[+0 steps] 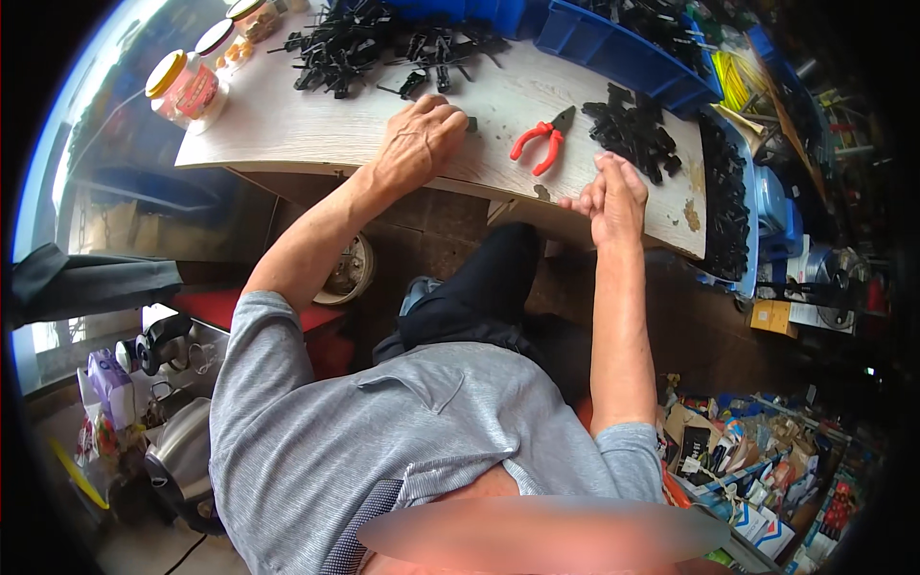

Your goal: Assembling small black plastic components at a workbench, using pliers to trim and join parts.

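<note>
My left hand [422,139] is over the near part of the white table, back up, with its fingers curled. A small black plastic part [471,125] sticks out beside its fingers, and the rest is hidden by the hand. At the table's front edge, my right hand [613,196] has its fingers bent inward; whatever they may hold is too small to make out. Between the hands lie pliers [544,142] with red handles and dark jaws. A heap of small black plastic parts [632,129] sits just beyond my right hand. Larger black pieces [350,43] are piled past my left hand.
Blue bins [613,48] line the table's far side, holding more black parts. Jars [182,86] stand at the far left. Another blue bin [738,225] of black parts adjoins the right edge. A round bucket [350,273] is below the table [278,115].
</note>
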Motion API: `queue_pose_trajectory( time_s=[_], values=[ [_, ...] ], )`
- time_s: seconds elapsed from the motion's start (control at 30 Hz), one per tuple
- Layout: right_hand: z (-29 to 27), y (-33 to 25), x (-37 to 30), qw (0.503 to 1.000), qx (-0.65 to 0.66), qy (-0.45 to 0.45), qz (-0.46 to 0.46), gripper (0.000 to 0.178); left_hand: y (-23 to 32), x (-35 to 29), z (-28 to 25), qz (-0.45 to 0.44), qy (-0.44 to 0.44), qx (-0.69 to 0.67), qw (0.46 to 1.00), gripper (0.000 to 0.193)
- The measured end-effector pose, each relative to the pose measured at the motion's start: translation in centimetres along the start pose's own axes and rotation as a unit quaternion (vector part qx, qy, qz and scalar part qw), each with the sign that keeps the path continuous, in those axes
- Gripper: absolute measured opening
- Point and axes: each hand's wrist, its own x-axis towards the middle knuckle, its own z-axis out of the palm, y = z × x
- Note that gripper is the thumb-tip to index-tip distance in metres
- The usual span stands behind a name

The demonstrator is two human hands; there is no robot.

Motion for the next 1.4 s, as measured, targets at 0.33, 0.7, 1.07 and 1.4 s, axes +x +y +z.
queue_pose_trajectory(
  time_s=[0.33,0.7,1.07,1.4],
  values=[
    [4.9,2.7,-5.8,0.973,-0.008,-0.229,0.038,0.020,5.8,-2.2,-3.5,-0.376,-0.167,-0.726,0.551,0.008],
    [5.2,5.5,-8.8,0.969,-0.038,-0.228,0.087,0.018,7.9,-6.0,-1.3,-0.439,-0.179,-0.837,0.272,0.030],
    [6.5,7.6,-12.0,0.976,0.006,-0.209,0.058,0.014,12.5,-9.2,-5.1,-0.487,0.031,-0.742,0.459,0.063],
    [6.7,9.2,-13.7,0.981,0.007,-0.185,0.066,0.012,12.2,-11.1,-6.5,-0.435,-0.027,-0.713,0.550,0.054]
  ],
)
